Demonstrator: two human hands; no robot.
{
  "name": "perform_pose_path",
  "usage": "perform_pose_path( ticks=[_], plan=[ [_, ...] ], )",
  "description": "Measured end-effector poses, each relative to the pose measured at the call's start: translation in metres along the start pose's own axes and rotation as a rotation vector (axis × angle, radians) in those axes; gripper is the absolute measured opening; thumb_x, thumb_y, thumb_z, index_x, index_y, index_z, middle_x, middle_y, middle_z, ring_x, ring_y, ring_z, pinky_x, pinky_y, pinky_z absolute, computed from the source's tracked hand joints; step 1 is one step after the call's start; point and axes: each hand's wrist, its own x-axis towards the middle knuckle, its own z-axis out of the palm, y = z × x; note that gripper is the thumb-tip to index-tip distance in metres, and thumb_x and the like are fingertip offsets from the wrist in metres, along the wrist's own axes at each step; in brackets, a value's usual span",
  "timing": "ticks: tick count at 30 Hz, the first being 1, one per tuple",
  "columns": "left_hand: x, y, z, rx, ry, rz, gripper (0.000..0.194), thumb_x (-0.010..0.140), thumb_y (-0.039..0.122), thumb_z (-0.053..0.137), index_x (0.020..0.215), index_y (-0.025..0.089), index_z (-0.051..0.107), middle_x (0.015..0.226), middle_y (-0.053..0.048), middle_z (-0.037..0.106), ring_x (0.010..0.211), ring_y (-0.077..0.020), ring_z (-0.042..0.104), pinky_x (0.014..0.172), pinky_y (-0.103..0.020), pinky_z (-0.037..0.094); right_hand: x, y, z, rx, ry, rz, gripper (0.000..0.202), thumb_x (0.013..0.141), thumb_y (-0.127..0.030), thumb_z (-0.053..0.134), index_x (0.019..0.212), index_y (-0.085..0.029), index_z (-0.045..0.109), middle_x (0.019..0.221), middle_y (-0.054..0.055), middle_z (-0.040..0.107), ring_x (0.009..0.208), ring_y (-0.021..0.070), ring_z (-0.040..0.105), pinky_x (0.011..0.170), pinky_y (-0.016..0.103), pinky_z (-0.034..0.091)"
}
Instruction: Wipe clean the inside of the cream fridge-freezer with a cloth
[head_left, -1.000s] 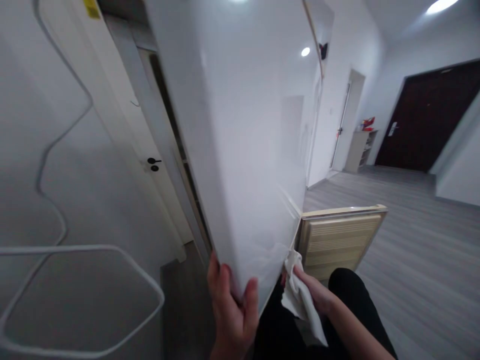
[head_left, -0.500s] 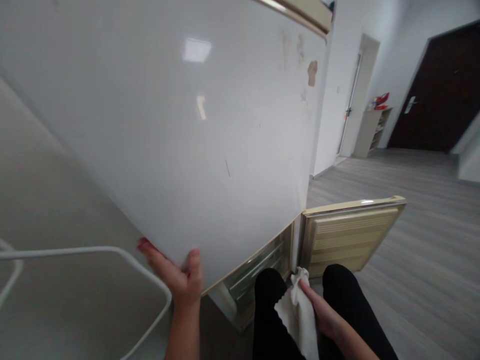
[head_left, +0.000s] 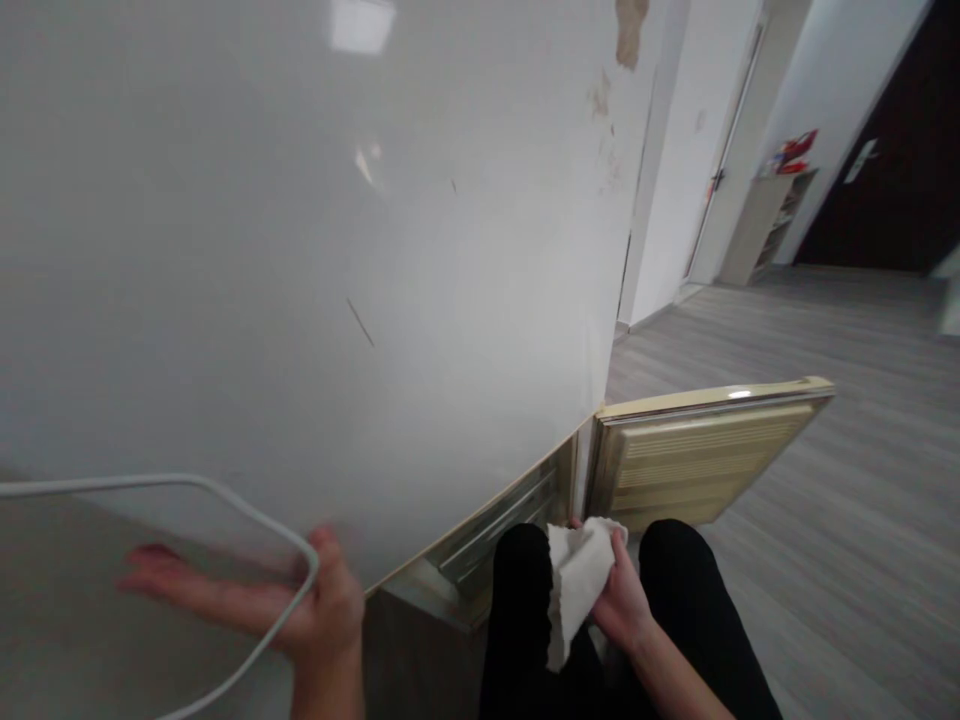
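The white side panel of a refrigerator (head_left: 465, 270) fills much of the head view, with scratches and brownish peeled marks. My left hand (head_left: 315, 605) is at the panel's lower left edge, fingers stretched out to the left and thumb up by the panel; the fingertips are blurred. A white cable (head_left: 247, 510) loops in front of that hand. Between my knees, my right hand (head_left: 628, 600) grips a crumpled white cloth (head_left: 576, 570). Beyond it, the refrigerator's low cream door (head_left: 705, 460) hangs open beside the lower compartment (head_left: 517, 520).
My black-clad knees (head_left: 675, 570) are close to the open door. Grey wood-look floor (head_left: 855, 480) stretches off to the right. A small shelf unit (head_left: 765, 225) with red items on top stands near a dark door (head_left: 877, 210).
My left hand has shifted left and its fingers have spread away from the panel's edge. The cloth in my right hand has been bunched up higher. The view has tipped downward and closer.
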Motion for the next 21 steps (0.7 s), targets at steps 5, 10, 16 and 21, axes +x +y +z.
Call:
perform_pose_path(
  ticks=[5,10,16,21],
  plan=[
    [-0.117,0.102,0.034,-0.382,-0.780,-0.045,0.072,0.091,0.025,0.067,0.158,0.029,0.039,0.163,-0.010,0.044,0.152,-0.0289,0.040,0.125,-0.051,0.038,0.024,0.013,0.015,0.002,-0.105,-0.010,0.068,0.070,-0.070,0.084,0.119,-0.025,0.072,0.119,0.006,0.077,0.124,0.0302,0.066,0.109,0.046,0.049],
    [-0.211,0.143,0.066,-0.478,-1.285,-0.571,0.067,0.088,0.034,0.069,0.151,0.023,0.050,0.161,-0.015,0.045,0.151,-0.0333,0.041,0.127,-0.056,0.033,0.030,0.031,0.001,0.033,-0.058,0.085,0.066,0.064,-0.058,0.092,0.117,-0.027,0.069,0.098,0.003,0.079,0.109,0.0292,0.072,0.101,0.045,0.054],
    [-0.194,0.099,0.090,-0.556,-1.523,-0.930,0.063,0.085,0.034,0.066,0.145,0.021,0.053,0.129,-0.012,0.066,0.104,-0.0226,0.064,0.086,-0.036,0.053,0.016,0.027,-0.035,0.052,0.011,0.085,0.066,0.069,-0.053,0.092,0.124,-0.026,0.069,0.112,0.005,0.078,0.109,0.0282,0.073,0.104,0.041,0.052],
    [-0.185,0.095,0.113,-0.648,-1.788,-0.849,0.051,0.075,0.036,0.076,0.122,0.018,0.064,0.106,-0.005,0.067,0.100,-0.0222,0.060,0.089,-0.034,0.047,0.020,0.030,-0.047,-0.072,0.009,0.063,0.068,0.065,-0.063,0.091,0.113,-0.018,0.076,0.113,0.009,0.077,0.117,0.0309,0.069,0.107,0.039,0.050]
  ],
)
